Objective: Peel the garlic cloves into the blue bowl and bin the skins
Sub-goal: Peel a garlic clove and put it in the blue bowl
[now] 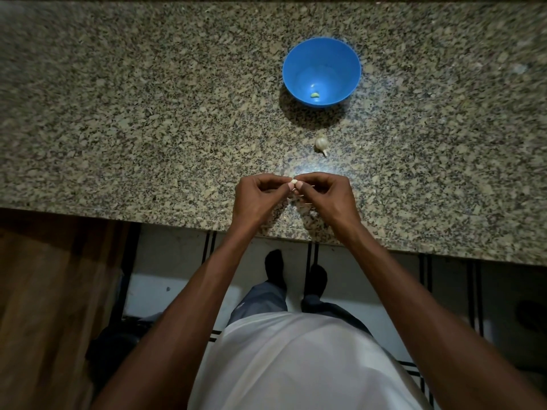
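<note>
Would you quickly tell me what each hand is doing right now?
Left hand: fingertips pinch the garlic clove.
Right hand: fingertips pinch the same clove from the other side.

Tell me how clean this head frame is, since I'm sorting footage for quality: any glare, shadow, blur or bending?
Head view: dim overall, with a bright glare patch on the counter just beyond the hands; the bowl casts a dark shadow towards the person; the counter's far corners smear into blur; the wide lens bows the counter's edge; the clove pinched between left hand and right hand looks small but sharp.
</note>
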The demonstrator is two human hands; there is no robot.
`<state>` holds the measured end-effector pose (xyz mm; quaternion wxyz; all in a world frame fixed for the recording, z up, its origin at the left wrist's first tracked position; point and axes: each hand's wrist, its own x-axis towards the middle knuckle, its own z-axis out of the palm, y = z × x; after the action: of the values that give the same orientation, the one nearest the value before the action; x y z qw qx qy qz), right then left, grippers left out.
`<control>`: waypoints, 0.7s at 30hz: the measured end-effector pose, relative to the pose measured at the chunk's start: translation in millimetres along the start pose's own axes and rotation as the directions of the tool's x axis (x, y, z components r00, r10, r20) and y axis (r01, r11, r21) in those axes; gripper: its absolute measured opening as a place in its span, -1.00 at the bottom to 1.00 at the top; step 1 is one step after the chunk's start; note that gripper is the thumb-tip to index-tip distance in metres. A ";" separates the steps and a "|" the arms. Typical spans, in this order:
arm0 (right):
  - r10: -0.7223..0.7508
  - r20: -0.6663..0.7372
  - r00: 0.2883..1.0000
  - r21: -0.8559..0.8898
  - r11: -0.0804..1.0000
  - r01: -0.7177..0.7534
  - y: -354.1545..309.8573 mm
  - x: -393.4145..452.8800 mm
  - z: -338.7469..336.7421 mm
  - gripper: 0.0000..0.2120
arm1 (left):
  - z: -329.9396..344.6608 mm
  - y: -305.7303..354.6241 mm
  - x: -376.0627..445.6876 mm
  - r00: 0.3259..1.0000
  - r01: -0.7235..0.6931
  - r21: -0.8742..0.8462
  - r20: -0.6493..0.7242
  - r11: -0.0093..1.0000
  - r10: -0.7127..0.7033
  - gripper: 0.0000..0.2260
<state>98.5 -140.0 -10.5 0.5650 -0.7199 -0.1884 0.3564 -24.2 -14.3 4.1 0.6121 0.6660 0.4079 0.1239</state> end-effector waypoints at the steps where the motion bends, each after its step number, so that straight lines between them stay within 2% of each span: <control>1: -0.013 -0.009 1.000 -0.034 0.999 0.013 -0.1 0.2 0.7 -0.86 | -1.0 1.5 -0.2 1.000 0.002 0.001 0.008 1.000 -0.002 -0.82; 7: -0.077 -0.021 0.997 -0.172 0.982 0.072 -4.6 -2.9 -0.6 -0.85 | -9.6 6.4 -1.0 0.995 0.022 -0.050 0.101 0.999 -0.017 -0.81; 10: -0.079 -0.023 0.997 -0.179 0.981 0.073 -3.0 -4.7 -1.2 -0.85 | -10.9 9.0 -1.6 0.993 0.024 -0.041 0.117 0.999 -0.019 -0.82; 13: -0.081 -0.030 0.996 -0.137 0.988 0.076 -1.0 -6.5 -0.3 -0.85 | -8.8 9.1 1.6 0.995 0.024 0.004 0.096 1.000 -0.025 -0.80; 17: -0.053 -0.041 0.998 -0.051 0.997 0.051 0.1 -8.2 0.7 -0.85 | -0.7 4.3 6.6 0.999 -0.021 0.152 0.037 0.988 0.015 -0.86; 21: 0.050 -0.029 0.998 0.110 0.993 -0.047 1.5 -8.6 1.9 -0.79 | 5.1 0.2 5.3 0.997 -0.074 0.220 0.007 0.973 0.074 -0.92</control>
<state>91.0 -145.0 -9.5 0.5977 -0.6977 -0.1421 0.3686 -17.3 -14.2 1.4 0.5293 0.7442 0.3946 0.1013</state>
